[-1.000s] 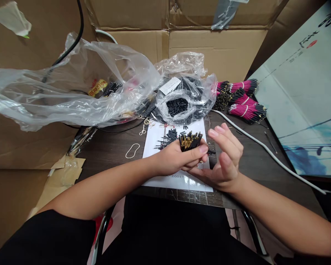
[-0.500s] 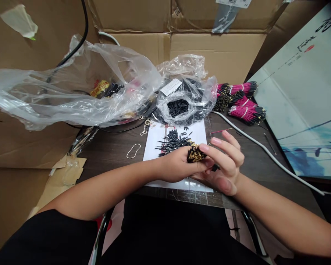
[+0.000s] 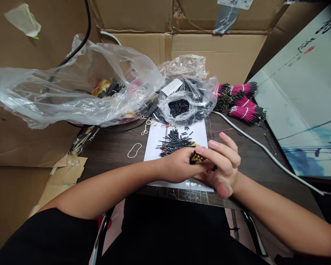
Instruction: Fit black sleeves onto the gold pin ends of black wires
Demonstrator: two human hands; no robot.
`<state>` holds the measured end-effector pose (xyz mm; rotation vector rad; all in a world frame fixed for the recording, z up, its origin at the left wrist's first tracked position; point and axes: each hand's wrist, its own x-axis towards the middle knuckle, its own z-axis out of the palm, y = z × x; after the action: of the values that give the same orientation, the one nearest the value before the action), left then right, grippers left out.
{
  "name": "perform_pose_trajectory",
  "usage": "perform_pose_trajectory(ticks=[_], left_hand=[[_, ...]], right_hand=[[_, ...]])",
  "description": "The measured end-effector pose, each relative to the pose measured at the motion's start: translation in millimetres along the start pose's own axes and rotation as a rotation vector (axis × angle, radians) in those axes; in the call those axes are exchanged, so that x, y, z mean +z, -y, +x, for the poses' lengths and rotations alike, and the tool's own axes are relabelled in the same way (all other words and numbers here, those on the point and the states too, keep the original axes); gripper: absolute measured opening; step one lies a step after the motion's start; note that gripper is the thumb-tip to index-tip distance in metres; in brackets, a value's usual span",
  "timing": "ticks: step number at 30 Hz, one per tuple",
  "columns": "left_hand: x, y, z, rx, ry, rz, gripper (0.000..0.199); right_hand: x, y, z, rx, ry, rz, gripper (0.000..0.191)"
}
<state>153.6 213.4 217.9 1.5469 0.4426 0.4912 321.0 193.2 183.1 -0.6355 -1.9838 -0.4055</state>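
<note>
My left hand is wrapped round a bundle of black wires whose gold ring-shaped ends point toward me. My right hand is just right of it, fingers apart, its fingertips against the top edge of the bundle; its palm is partly hidden behind the bundle. Beyond my left hand, a row of loose black wires lies on a white sheet, with short black tubes heaped behind them.
An open plastic bag of black tubes stands behind the sheet. Tied pink wire bundles lie back right, near a white cable. A large clear bag spreads at left; a rubber band lies on the table.
The bundle's gold ends have tilted and shifted slightly right in my left hand. The fingers of my right hand have moved a little left. The view has shifted slightly.
</note>
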Motion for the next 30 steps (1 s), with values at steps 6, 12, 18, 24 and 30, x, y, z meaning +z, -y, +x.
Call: perform_pose_trajectory(ticks=[6, 12, 18, 24, 30], left_hand=[[-2.0, -3, -1, 0.060, -0.008, 0.042, 0.020], [-23.3, -10, -4, 0.171, -0.196, 0.394, 0.025], [-35.7, -1, -3, 0.281, -0.263, 0.709, 0.006], [-37.4, 8, -2, 0.281, -0.244, 0.820, 0.008], [-36.0, 10, -2, 0.227, -0.241, 0.871, 0.011]], right_hand=[[2, -4, 5, -0.170, -0.058, -0.090, 0.068], [-17, -10, 16, 0.040, 0.040, -0.125, 0.077], [-28, -15, 18, 0.233, 0.223, -0.071, 0.028], [-25, -11, 17, 0.412, 0.227, 0.076, 0.025], [-26, -12, 18, 0.471, 0.234, 0.214, 0.019]])
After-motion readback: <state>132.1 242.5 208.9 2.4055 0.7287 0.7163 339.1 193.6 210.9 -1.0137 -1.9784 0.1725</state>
